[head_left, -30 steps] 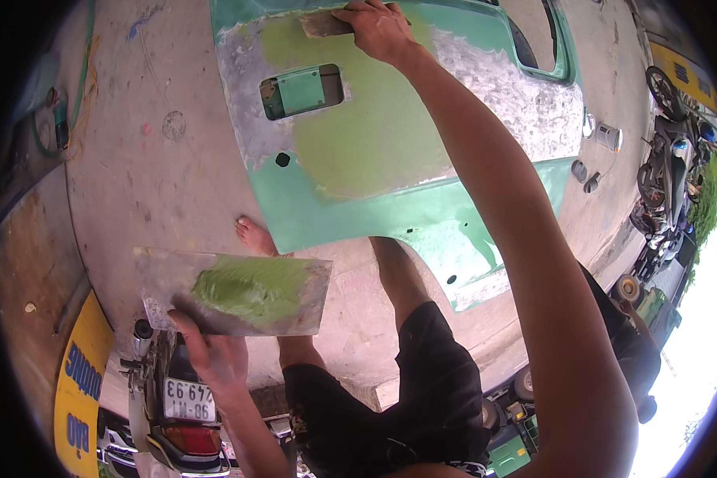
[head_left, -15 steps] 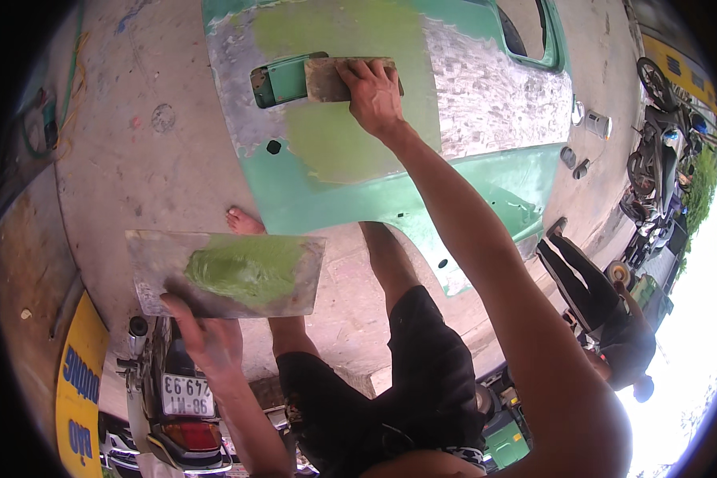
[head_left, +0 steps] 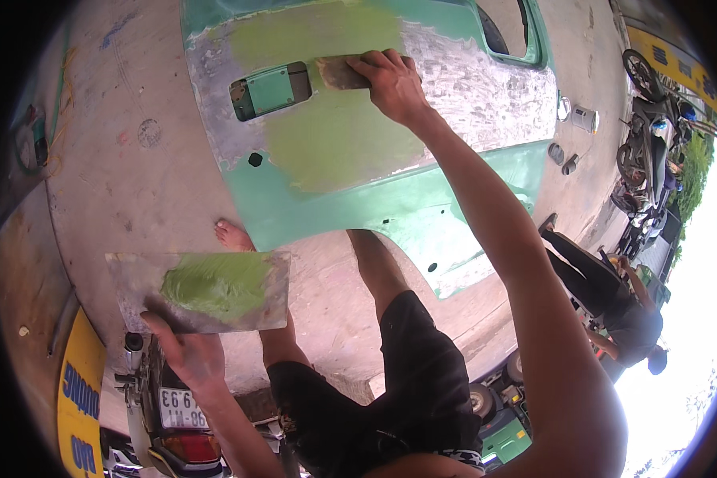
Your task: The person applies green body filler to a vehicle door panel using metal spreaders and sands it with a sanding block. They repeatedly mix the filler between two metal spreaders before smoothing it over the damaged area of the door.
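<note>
My left hand (head_left: pixel 190 358) grips the lower edge of a flat rectangular mixing plate (head_left: pixel 131 279), its thumb on top. A mound of green filler putty (head_left: pixel 219 283) lies on that plate. At the far side, my right hand (head_left: pixel 398 88) is closed on a brown-grey flat putty spreader (head_left: pixel 341 73), which lies against a green vehicle body panel (head_left: pixel 295 211). A wide band of green putty (head_left: pixel 327 143) covers the middle of the panel. Left of the spreader is a rectangular cut-out (head_left: pixel 239 99). Bare whitish, scuffed metal (head_left: pixel 486 95) shows to the right.
My legs straddle the panel's near edge, one bare foot (head_left: pixel 233 235) beside it. A parked motorbike (head_left: pixel 187 430) stands at the lower left near a yellow sign (head_left: pixel 80 398). At right are a tin can (head_left: pixel 585 119), sandals (head_left: pixel 564 159), another person (head_left: pixel 625 319) and more motorbikes (head_left: pixel 653 151).
My right hand has slid the spreader rightward, off the cut-out's right part, and the spreader is more tilted. The panel and mixing plate sit slightly farther left in view.
</note>
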The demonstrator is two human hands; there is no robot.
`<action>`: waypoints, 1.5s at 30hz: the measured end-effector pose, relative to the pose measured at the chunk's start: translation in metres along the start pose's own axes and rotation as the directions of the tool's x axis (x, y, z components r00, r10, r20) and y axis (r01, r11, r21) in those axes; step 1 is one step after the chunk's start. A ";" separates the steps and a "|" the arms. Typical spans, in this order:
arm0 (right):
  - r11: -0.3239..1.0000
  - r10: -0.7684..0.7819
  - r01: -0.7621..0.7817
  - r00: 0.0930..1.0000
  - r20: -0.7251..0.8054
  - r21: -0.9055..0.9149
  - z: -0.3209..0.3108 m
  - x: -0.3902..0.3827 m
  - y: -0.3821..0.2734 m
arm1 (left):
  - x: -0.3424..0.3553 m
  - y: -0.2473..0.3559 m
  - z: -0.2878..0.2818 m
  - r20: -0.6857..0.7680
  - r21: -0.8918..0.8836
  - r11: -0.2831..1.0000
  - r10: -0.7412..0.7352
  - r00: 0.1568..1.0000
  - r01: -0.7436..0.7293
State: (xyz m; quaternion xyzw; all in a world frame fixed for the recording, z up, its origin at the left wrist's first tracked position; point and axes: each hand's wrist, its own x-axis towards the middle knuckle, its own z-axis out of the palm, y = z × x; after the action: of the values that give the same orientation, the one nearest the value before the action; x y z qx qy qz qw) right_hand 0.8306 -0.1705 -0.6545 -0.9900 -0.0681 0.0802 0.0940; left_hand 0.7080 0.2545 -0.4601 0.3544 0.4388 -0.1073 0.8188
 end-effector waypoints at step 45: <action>0.929 -0.280 0.029 0.708 0.648 0.370 -0.129 -0.033 -0.146 | 0.036 0.064 -0.028 -0.170 -0.073 0.990 0.103 0.980 -0.116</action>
State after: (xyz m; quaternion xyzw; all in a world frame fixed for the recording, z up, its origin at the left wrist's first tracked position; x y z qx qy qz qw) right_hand 0.8035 -0.0559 -0.4959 -0.8480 -0.1676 0.4450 0.2340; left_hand 0.7424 0.3249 -0.4680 0.3514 0.4894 -0.0137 0.7980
